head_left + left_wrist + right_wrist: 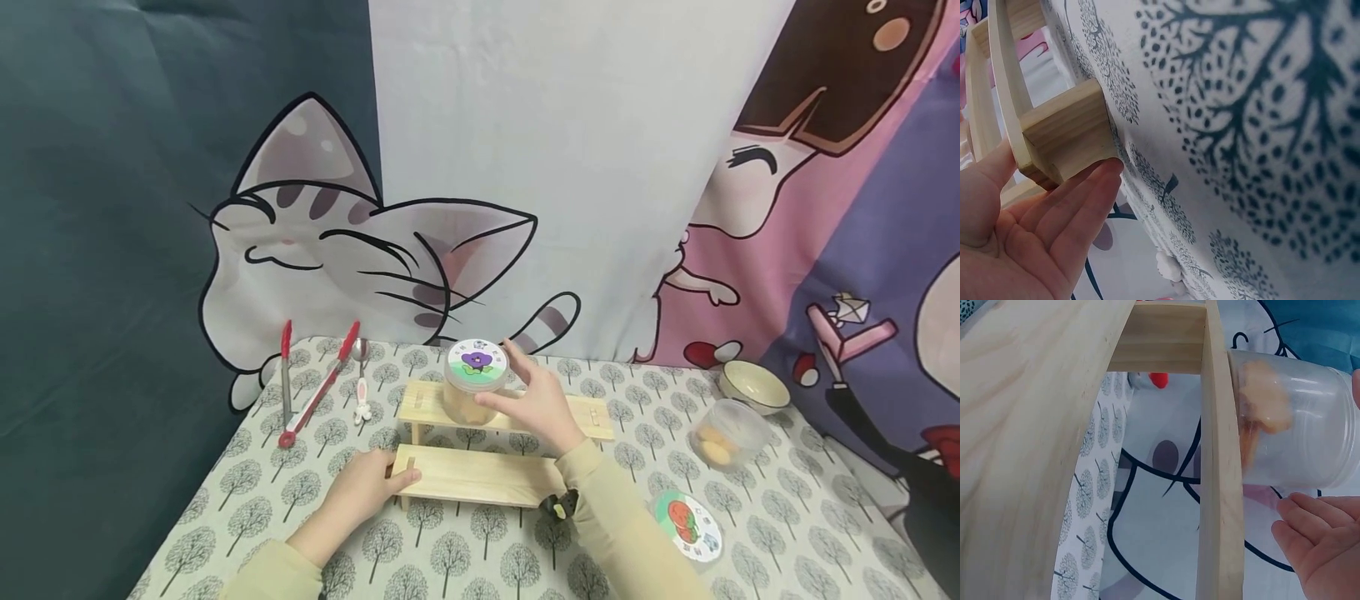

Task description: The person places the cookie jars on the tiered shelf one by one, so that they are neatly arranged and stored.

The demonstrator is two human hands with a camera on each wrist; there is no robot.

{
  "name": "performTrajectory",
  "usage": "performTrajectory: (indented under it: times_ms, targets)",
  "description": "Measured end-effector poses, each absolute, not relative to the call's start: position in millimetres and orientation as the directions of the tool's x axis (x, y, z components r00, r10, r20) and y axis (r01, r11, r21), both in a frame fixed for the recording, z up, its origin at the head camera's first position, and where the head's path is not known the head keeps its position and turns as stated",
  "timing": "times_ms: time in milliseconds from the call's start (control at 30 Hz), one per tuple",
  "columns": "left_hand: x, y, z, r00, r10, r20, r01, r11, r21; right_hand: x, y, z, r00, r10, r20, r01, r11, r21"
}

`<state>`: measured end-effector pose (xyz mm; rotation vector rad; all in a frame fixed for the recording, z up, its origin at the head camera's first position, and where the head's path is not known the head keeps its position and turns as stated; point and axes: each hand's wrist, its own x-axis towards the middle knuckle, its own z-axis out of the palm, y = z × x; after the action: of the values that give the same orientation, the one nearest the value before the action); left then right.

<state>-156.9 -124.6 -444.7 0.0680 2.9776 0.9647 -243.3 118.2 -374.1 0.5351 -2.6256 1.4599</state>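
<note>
A two-tier wooden rack (480,475) stands on the tree-print tablecloth. On the left end of its lower shelf rests my left hand (363,485), thumb on top and fingers against the end support (1072,137), gripping that end. A clear plastic jar (467,402) with a purple-and-green picture lid sits upright on the upper shelf, left of its middle. My right hand (543,407) holds the jar near its lid, thumb in front and index finger behind. Orange-brown pieces (1266,397) show inside the jar in the right wrist view.
Red-tipped tongs (322,392) and a spoon (362,392) with a rabbit handle lie at the left. On the right are a bowl (753,386), an uncovered clear jar (738,429) with yellowish pieces, and a tomato-picture lid (686,523). A small black object (558,504) is beside the right sleeve.
</note>
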Motion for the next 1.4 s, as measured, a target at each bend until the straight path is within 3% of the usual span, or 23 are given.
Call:
performTrajectory:
  times_ms: [667, 1400]
  targets:
    - [-156.6, -125.3, -444.2, -0.999, 0.048, -0.003, 0.038, 0.812, 0.583, -233.9, 159.0, -372.0, -0.96, -0.233, 0.154, -0.247, 0.447, -0.86]
    - [-155.5, -125.2, -442.1, -0.998, 0.058, 0.003, 0.049, 0.821, 0.569, -224.6, 202.3, -365.9, -0.953, -0.202, 0.227, -0.297, 0.45, -0.842]
